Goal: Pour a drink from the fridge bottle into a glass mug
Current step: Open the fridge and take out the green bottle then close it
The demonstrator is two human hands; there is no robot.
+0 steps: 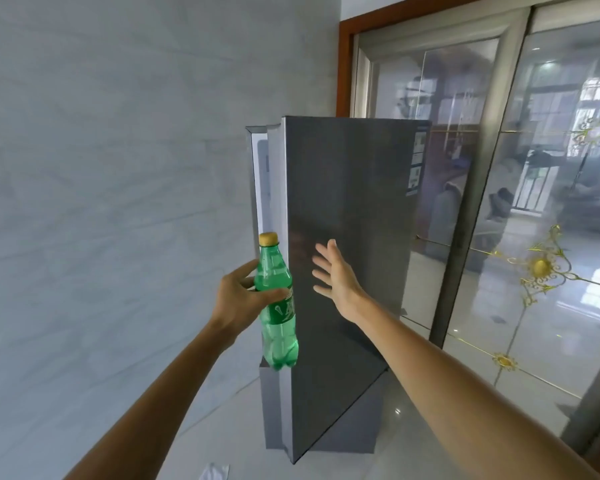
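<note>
A pale wall [101,168] lies left of the fridge door [347,202]. Just left of the door's edge, the left hand [238,299] wraps around the middle of the green bottle [278,327], which is upright and capped. The bottle is probably light, thin-walled and cold-slick, so that hold suits it. The right hand [336,275] is spread flat on or just off the door. Right of the door stand glass panels [534,202], and below it is a glossy floor [413,427].

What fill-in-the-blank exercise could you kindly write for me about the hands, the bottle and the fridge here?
1. The left hand grips a ____ plastic bottle.
2. The bottle's cap is ____ in colour.
3. The right hand holds ____ and reaches, fingers spread, toward the grey fridge door.
Missing words: green; yellow; nothing.
</note>
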